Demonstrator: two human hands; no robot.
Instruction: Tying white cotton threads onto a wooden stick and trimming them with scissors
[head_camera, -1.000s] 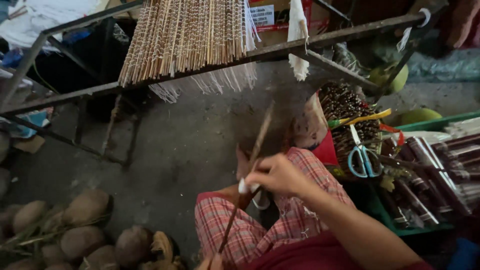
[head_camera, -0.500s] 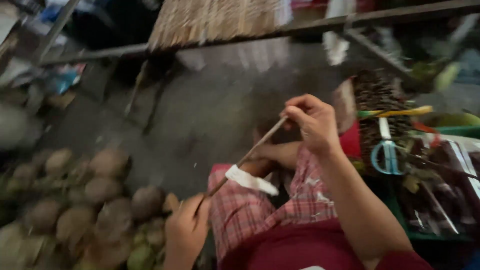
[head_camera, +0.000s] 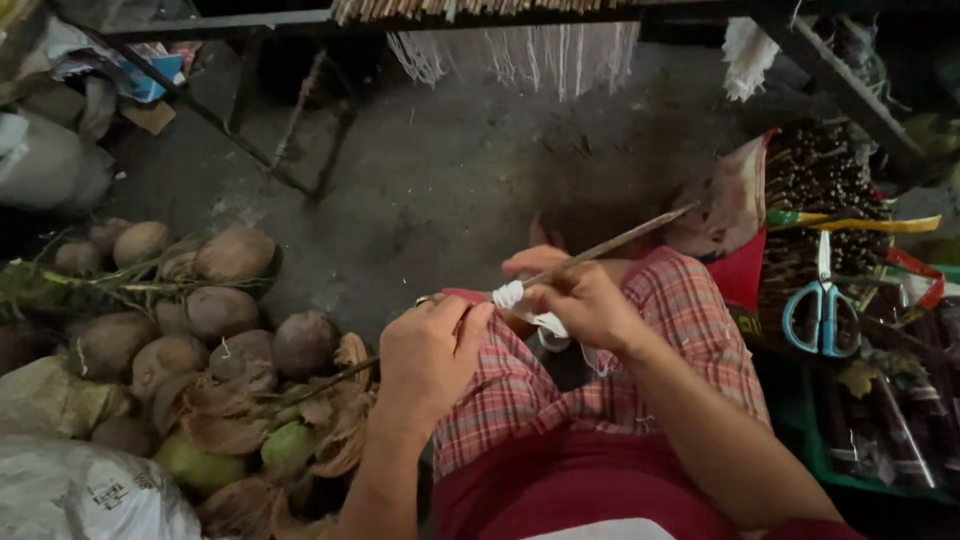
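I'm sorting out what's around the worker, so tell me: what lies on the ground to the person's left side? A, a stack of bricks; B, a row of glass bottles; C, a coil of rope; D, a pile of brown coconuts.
D: a pile of brown coconuts, some with husk peeling off, lies on the ground just beyond the left hand, which with the right hand grips a thin stick.

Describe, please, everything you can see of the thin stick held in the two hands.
The stick is long, thin and brown, wood or reed by its look. It slants over the checked lap, its free end up and to the right. The right hand pinches it near the middle, the left hand meets it lower down. A white strip wraps it between the hands.
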